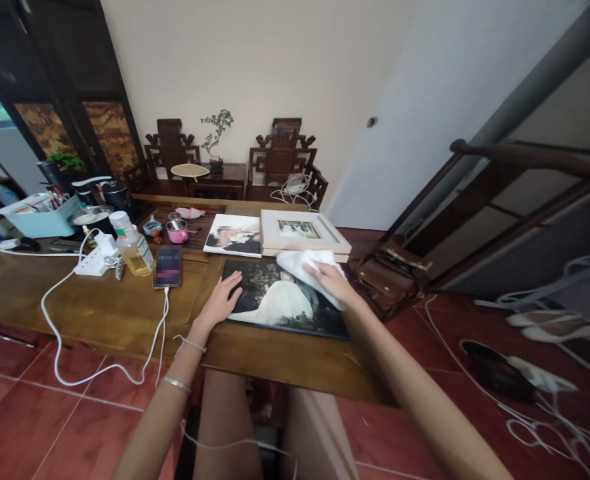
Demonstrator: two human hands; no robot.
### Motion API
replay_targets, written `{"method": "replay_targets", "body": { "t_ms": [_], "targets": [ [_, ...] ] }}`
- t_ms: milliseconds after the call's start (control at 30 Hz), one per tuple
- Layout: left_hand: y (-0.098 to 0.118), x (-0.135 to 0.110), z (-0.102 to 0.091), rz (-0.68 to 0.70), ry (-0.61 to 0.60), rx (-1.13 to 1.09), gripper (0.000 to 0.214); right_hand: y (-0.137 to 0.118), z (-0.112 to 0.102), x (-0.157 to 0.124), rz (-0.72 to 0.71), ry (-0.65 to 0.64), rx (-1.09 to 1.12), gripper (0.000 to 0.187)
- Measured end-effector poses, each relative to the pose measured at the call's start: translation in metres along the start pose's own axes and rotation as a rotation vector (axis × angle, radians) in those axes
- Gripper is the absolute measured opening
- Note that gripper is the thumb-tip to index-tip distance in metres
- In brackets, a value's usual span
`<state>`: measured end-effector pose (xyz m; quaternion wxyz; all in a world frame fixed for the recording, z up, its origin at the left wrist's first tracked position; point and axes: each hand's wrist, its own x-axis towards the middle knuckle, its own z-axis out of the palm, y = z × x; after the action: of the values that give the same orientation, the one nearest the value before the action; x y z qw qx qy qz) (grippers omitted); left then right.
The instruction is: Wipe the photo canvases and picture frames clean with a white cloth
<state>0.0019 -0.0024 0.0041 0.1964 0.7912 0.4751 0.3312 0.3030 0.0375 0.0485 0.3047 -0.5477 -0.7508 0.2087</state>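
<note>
A large dark photo panel (259, 293) showing a figure in a white dress lies flat near the table's front edge. My left hand (221, 298) rests on its left end with the fingers spread out. On the panel's upper right part, my right hand (329, 279) presses a folded white cloth (302, 262), its fingers closed on it. The cloth hides part of the picture. Just behind the panel lie a smaller white-edged photo print (232, 235) and a stack of pale picture frames (269, 233).
Left of the panel are a charging phone (167, 267), a bottle of yellowish liquid (133, 247), a power strip (92, 260), a pink cup (177, 232) and a blue bin (49, 217). A white cable hangs off the front edge. A wooden chair (399, 267) with a brown bag stands right.
</note>
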Motion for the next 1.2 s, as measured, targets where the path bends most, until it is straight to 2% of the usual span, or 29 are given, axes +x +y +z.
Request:
{"method": "replay_targets", "body": {
  "t_ms": [133, 267, 367, 433, 500, 700, 800, 900, 1000, 1100, 1200],
  "targets": [
    [-0.004, 0.002, 0.001, 0.014, 0.021, 0.015, 0.041, 0.003, -0.01, -0.045, -0.042, -0.023, -0.09, 0.044],
    [-0.005, 0.003, 0.0, 0.011, 0.021, 0.03, 0.042, -0.025, -0.005, -0.103, -0.174, -0.195, -0.222, 0.041],
    [-0.005, 0.002, 0.0, -0.001, 0.021, 0.032, 0.041, -0.045, -0.005, -0.131, -0.248, -0.322, -0.245, 0.036],
    [-0.005, 0.002, -0.001, -0.004, 0.022, 0.031, 0.042, -0.048, -0.005, -0.133, -0.261, -0.348, -0.241, 0.036],
    [-0.005, 0.001, -0.001, -0.004, 0.025, 0.03, 0.043, -0.042, -0.006, -0.121, -0.233, -0.314, -0.239, 0.038],
    [-0.007, -0.001, -0.002, -0.007, 0.043, 0.024, 0.043, -0.008, -0.007, -0.05, -0.135, -0.096, -0.254, 0.042],
    [-0.007, -0.001, -0.002, -0.015, 0.044, 0.026, 0.043, -0.004, -0.005, -0.032, -0.137, -0.035, -0.291, 0.038],
    [-0.006, 0.0, -0.001, -0.026, 0.049, 0.024, 0.043, -0.017, -0.001, -0.044, -0.211, -0.073, -0.337, 0.035],
    [-0.006, 0.0, 0.0, -0.034, 0.064, 0.033, 0.042, -0.043, 0.0, -0.083, -0.307, -0.146, -0.338, 0.033],
    [-0.006, 0.0, 0.001, -0.034, 0.069, 0.042, 0.041, -0.066, -0.002, -0.123, -0.399, -0.273, -0.296, 0.031],
    [-0.007, 0.0, 0.0, -0.027, 0.065, 0.043, 0.041, -0.068, -0.003, -0.139, -0.366, -0.344, -0.255, 0.031]
  ]
}}
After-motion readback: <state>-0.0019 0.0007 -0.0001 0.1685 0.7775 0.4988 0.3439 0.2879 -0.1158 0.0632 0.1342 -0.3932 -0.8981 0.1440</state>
